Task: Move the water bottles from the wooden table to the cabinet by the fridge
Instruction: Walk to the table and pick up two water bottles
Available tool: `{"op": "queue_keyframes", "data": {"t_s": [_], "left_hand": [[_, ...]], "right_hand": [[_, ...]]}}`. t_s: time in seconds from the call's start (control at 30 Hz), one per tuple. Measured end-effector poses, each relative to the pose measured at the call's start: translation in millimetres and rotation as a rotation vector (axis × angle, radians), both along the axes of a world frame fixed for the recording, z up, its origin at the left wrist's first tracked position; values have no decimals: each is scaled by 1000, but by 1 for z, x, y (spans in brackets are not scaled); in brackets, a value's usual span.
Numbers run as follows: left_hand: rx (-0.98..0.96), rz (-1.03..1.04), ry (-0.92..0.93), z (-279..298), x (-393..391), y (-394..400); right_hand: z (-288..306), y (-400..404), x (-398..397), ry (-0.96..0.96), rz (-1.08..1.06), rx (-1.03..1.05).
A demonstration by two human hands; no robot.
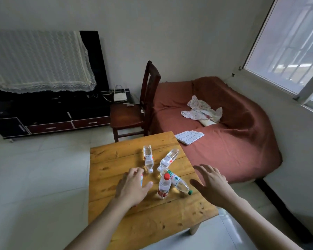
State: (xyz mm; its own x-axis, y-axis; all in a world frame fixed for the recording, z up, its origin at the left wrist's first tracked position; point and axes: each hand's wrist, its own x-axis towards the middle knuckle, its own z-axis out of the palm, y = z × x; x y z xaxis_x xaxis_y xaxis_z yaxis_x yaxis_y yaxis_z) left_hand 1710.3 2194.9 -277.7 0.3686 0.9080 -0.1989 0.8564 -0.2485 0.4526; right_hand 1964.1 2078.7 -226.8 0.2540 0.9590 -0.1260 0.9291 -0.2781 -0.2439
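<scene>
Several clear water bottles rest on a low wooden table (134, 222). An upright bottle with a red cap (164, 186) stands near the middle. A green-capped bottle (179, 183) lies on its side just right of it. Two more lie farther back: one with a white cap (148, 159) and another (168, 159) angled right. My left hand (132, 186) is curled over a further bottle (141, 178), mostly hidden beneath it; whether the fingers grip it is unclear. My right hand (211, 183) hovers open, fingers spread, to the right of the green-capped bottle.
A sofa under a reddish cover (233, 141) touches the table's right side, with a checked cloth (189, 137) and crumpled fabric (202, 110) on it. A dark wooden chair (134, 116) stands behind the table. A black TV stand (49, 114) lines the left wall. The floor is pale tile (34, 186).
</scene>
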Motion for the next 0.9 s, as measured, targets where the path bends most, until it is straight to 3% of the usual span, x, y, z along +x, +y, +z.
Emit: {"op": "queue_keyframes", "data": {"t_s": [0.53,0.9], "left_hand": [[-181,105,105,-75,-6,57],[-295,161,110,-180,-1,61]], "right_hand": [[-93,113,8,133,178,-125],[-196,124,16,194,203,-213]]}}
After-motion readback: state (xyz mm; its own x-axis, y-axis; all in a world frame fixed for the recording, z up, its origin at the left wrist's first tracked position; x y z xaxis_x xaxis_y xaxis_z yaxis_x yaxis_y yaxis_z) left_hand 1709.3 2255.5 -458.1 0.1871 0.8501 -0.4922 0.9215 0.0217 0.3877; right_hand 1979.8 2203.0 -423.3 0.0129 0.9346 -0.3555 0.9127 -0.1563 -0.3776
